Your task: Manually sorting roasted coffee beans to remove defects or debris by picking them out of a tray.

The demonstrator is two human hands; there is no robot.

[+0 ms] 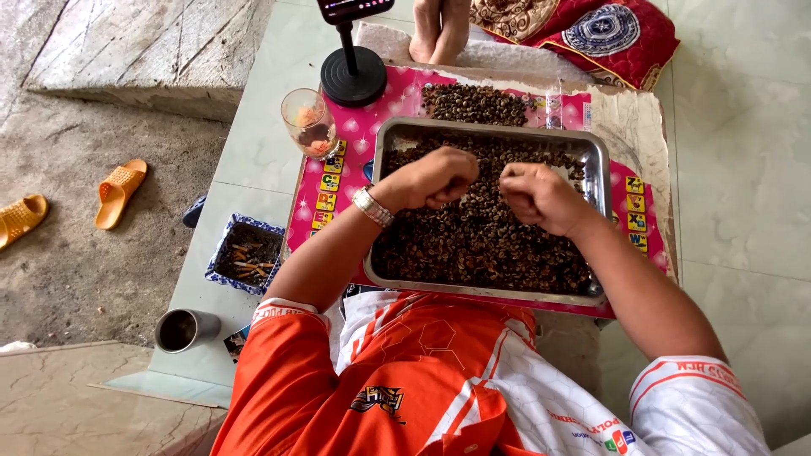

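Working over the metal tray (598,169), the left hand (435,177) is curled in a closed grip on small dark snail shells (473,241), the right hand (536,194) pinched shut beside it. Plenty looks unsorted beneath both grips; a smaller pile (473,103) lies beyond. Left of the grips stand a glass (308,122) and ashtray (245,253), nothing blocking.

Tiled floor (726,160) carries pink mat (355,135), ashtray (245,253), metal cup (186,329).

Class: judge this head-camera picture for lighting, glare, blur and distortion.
Head view: even, soft daylight; faint shadows under both hands, left hand and right hand; mild glare on the metal tray rim; hands and small dark shells sharp; wide-angle bending at the edges.
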